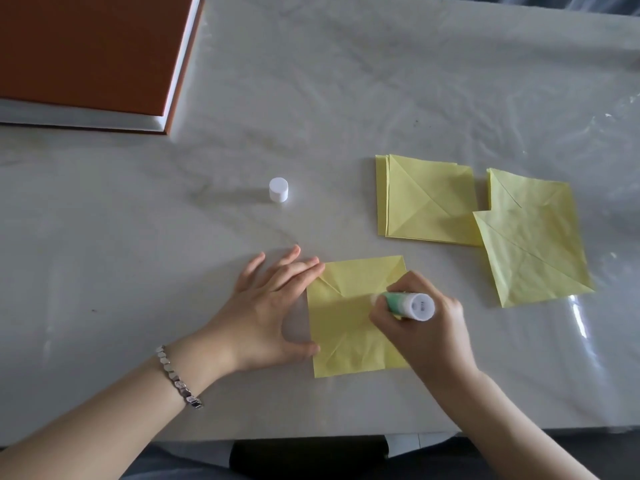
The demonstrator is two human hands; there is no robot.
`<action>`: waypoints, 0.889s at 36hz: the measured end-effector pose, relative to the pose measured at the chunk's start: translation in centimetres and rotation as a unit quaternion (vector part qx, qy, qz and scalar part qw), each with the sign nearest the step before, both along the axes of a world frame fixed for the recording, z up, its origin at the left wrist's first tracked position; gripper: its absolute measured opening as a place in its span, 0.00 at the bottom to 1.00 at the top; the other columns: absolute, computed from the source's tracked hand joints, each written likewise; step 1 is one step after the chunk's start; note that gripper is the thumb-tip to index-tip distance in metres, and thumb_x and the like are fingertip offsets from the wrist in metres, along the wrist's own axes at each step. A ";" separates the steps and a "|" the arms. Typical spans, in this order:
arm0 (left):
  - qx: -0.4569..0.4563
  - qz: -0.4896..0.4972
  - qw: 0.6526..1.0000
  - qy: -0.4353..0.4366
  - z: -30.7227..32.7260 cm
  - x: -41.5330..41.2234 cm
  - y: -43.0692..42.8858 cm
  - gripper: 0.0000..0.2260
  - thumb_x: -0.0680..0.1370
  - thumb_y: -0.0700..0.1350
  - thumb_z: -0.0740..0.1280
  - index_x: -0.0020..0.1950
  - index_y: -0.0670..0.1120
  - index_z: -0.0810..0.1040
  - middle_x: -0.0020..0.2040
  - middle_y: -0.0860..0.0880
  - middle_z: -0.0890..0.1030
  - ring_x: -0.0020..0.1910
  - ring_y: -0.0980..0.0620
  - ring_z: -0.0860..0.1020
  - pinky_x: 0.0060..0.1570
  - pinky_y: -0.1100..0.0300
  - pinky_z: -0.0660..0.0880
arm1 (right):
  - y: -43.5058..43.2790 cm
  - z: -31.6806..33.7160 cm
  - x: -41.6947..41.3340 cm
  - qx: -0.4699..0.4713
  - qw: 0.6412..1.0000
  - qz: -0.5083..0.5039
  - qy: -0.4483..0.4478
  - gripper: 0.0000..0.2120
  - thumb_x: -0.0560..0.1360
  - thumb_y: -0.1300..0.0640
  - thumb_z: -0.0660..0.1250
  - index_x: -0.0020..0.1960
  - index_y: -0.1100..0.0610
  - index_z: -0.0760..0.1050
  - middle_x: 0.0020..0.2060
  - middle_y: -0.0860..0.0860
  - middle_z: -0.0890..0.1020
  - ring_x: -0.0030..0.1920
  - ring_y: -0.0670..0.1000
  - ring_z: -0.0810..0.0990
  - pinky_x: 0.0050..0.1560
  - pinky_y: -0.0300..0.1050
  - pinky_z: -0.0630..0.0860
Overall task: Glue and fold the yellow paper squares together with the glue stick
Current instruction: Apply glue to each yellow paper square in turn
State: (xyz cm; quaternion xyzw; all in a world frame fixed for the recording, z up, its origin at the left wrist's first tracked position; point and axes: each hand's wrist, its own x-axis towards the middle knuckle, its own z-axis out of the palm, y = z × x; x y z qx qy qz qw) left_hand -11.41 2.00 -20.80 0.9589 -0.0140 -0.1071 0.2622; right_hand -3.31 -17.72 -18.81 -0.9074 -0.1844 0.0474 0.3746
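A creased yellow paper square (346,327) lies near the table's front edge. My left hand (273,306) lies flat with straight fingers pressing the square's left edge, thumb at its lower left. My right hand (429,334) grips a green and white glue stick (408,304), its tip touching the paper's middle. A stack of folded yellow squares (426,199) lies further back on the right. Beside it lie two overlapping yellow squares (533,244). The white glue cap (278,189) stands upright to the left of the stack.
A large orange-brown book (90,53) lies at the back left corner. A crinkled clear plastic sheet (346,81) covers the pale table. The table's front edge (311,439) runs just below my forearms.
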 end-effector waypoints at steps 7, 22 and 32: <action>-0.010 0.009 1.000 -0.028 -0.9 -0.2 0.0 0.43 0.63 0.69 0.60 0.75 0.55 0.51 0.73 0.59 0.59 0.73 0.65 0.39 0.69 0.59 0.33 | -1.8 1.0 1.5 0.013 0.998 -0.064 -0.002 0.11 0.64 0.61 0.71 0.31 0.54 0.69 0.24 0.50 0.75 0.31 0.51 0.74 0.26 0.45 0.71; 0.004 0.014 1.000 -0.002 -0.1 0.0 -0.2 0.43 0.62 0.69 0.55 0.74 0.60 0.47 0.70 0.66 0.47 0.71 0.66 0.34 0.67 0.61 0.28 | 4.1 0.2 -1.2 0.016 0.998 0.066 0.011 0.11 0.62 0.50 0.64 0.34 0.58 0.71 0.24 0.51 0.75 0.26 0.54 0.72 0.26 0.49 0.72; -0.014 0.013 0.999 -0.026 -0.7 -0.2 -0.1 0.43 0.63 0.67 0.61 0.74 0.58 0.51 0.72 0.62 0.55 0.72 0.66 0.38 0.68 0.63 0.30 | 1.7 -0.2 0.3 0.012 1.000 0.003 -0.005 0.10 0.63 0.56 0.72 0.34 0.57 0.71 0.24 0.52 0.74 0.26 0.56 0.72 0.26 0.49 0.71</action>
